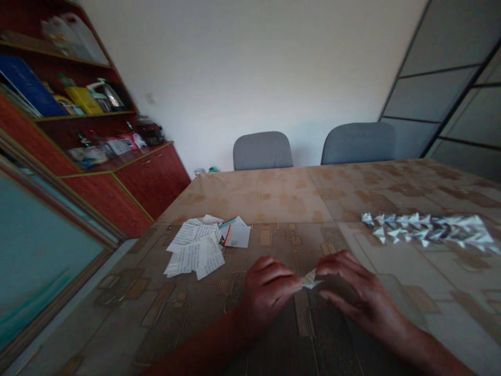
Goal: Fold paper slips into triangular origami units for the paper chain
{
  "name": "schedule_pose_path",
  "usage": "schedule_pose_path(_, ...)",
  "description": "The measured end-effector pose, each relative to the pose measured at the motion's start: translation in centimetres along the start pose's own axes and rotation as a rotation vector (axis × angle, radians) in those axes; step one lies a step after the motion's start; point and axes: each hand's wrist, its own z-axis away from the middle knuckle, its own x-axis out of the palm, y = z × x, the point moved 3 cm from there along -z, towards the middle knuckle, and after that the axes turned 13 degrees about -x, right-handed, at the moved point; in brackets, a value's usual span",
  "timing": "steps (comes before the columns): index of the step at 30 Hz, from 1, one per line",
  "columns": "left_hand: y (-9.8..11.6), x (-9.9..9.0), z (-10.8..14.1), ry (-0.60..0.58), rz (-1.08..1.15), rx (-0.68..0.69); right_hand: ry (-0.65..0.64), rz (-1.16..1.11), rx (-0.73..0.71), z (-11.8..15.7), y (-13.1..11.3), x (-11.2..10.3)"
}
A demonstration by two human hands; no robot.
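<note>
Between my hands, above the patterned tablecloth, is a small folded piece of printed paper point(310, 280) with pointed ends. My left hand point(268, 290) pinches its left end between thumb and fingers. My right hand point(356, 292) is at the paper's right side, its fingertips by the upper edge and its thumb held apart below, so the fingers are spread. To the left lies a loose pile of cut printed paper pieces point(199, 248). On the right, several folded paper pieces point(426, 230) stand together in rows with their points up.
The table point(282, 193) carries a patterned cover. Two grey chairs point(263, 150) stand at its far side against the white wall. At the left is a red-brown shelf unit point(148, 177) with bottles, a kettle and folders. Grey panelled doors point(434, 94) are at the right.
</note>
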Motion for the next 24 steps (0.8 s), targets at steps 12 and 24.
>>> schedule_pose_path(12, 0.6, -0.1, 0.4, 0.003, -0.152, 0.092, -0.014, -0.215, 0.205, 0.9, 0.5, 0.3)
schedule_pose_path(24, 0.1, 0.4, 0.1, -0.012, 0.070, -0.291, 0.209, -0.650, 0.559, 1.0, 0.9, 2.5)
